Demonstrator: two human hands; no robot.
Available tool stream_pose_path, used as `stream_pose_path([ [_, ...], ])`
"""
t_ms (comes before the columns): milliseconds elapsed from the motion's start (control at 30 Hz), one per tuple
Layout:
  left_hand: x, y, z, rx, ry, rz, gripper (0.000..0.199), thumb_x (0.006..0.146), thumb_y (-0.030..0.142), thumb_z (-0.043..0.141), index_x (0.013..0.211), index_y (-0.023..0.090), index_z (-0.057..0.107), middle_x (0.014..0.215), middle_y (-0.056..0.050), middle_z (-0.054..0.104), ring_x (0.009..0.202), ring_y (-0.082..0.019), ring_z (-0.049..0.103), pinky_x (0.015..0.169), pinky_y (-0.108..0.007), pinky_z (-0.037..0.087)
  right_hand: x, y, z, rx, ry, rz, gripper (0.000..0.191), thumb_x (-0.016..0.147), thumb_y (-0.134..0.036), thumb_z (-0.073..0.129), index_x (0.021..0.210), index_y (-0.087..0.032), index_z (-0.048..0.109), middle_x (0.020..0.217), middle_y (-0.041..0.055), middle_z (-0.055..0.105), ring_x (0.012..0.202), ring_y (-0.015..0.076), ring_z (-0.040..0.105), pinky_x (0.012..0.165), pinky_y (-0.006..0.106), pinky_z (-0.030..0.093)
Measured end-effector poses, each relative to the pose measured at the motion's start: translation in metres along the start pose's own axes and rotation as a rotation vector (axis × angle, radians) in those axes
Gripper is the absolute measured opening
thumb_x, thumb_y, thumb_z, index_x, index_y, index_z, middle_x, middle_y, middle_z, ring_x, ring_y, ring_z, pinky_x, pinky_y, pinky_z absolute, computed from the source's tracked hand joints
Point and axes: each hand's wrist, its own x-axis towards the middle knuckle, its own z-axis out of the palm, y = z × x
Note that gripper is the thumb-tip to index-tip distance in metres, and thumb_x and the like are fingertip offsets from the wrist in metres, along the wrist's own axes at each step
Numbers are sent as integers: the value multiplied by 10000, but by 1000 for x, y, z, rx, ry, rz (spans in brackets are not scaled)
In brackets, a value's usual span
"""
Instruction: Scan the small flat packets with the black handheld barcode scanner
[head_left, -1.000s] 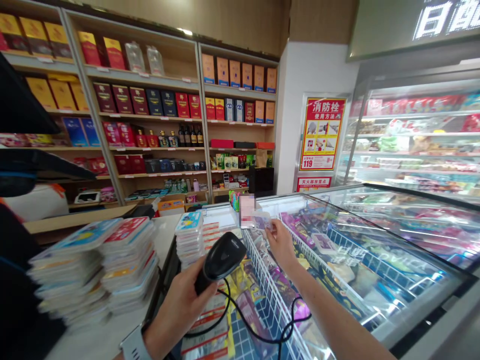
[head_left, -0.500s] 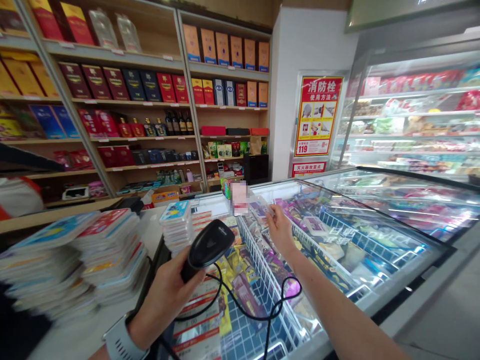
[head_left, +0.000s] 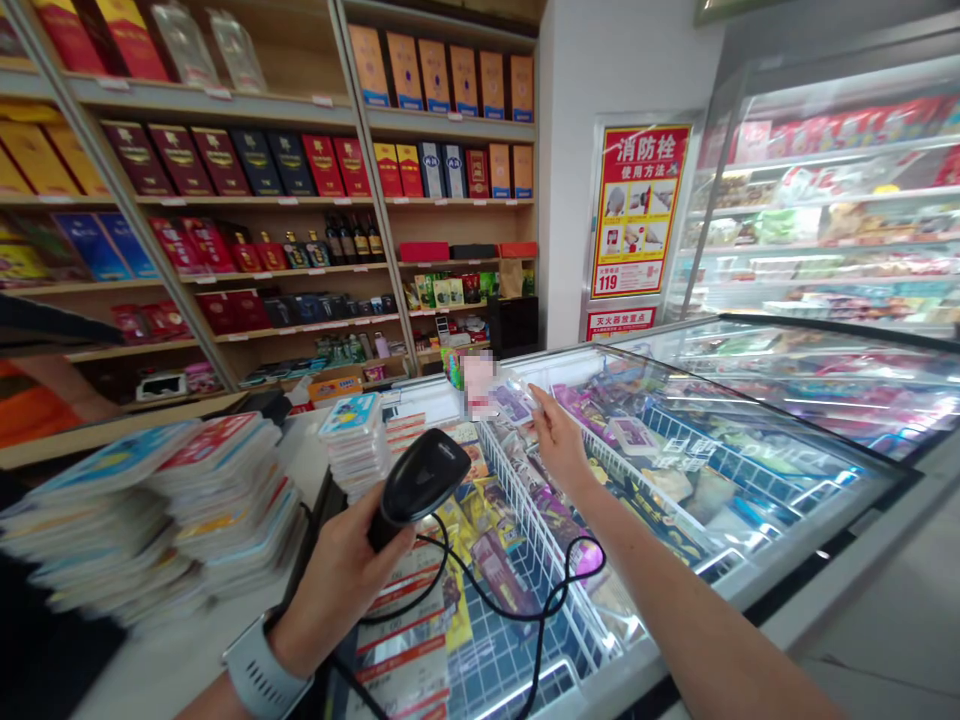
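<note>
My left hand (head_left: pixel 346 572), with a watch on its wrist, is wrapped round the handle of a black barcode scanner (head_left: pixel 426 478). The scanner's head points forward over the glass-topped freezer. From it a black cable (head_left: pixel 551 608) loops across the glass. Farther forward, my right hand (head_left: pixel 556 440) pinches the edge of a clear plastic-cased card (head_left: pixel 514 402) with purple print, just above the freezer top. A small stack of similar cards (head_left: pixel 354 440) stands left of the scanner. Below the glass lie wrapped packets (head_left: pixel 504 570) in white wire baskets (head_left: pixel 517 490).
Taller card stacks (head_left: pixel 232 490) stand on the counter at left. Price labels (head_left: pixel 409 640) line the freezer's near left edge. A pixelated patch covers something beside a colourful packet (head_left: pixel 452 368). Shelves of boxed goods (head_left: pixel 285 165) rise behind. A person's arm (head_left: pixel 64 385) shows at far left.
The view has tilted slightly downward. Both hands keep their holds on the scanner and the card. More of the other person's arm shows at far left.
</note>
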Motion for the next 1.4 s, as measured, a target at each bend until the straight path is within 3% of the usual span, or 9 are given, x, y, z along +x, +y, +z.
stream_pose_path([
  [200,1,3,1,18,-5,8,353,829,320,594,1152,177,598,984,-31,722,861,-195,681,770,-249,523,1,7,2,217,44,184,292,878,-393,523,1090,-193,531,899,67,706,710,196,692,657,339,567],
  [500,5,8,3,44,5,49,357,847,362,578,1143,165,613,979,-41,729,850,-206,688,769,-265,536,4,2,-1,336,101,286,310,805,-470,621,917,-187,563,733,30,685,609,164,662,584,288,554],
  [800,4,10,5,37,-30,28,418,834,362,589,1199,159,599,1057,-65,719,928,-233,677,832,-309,528,3,4,3,395,69,344,353,760,-514,660,888,-192,591,712,18,683,611,164,668,596,291,570],
  [1400,7,9,6,-12,-75,-37,340,853,376,588,1123,174,626,995,-35,715,884,-211,654,799,-279,485,0,3,9,416,0,380,384,747,-548,647,876,-192,583,679,14,678,609,167,665,592,300,574],
])
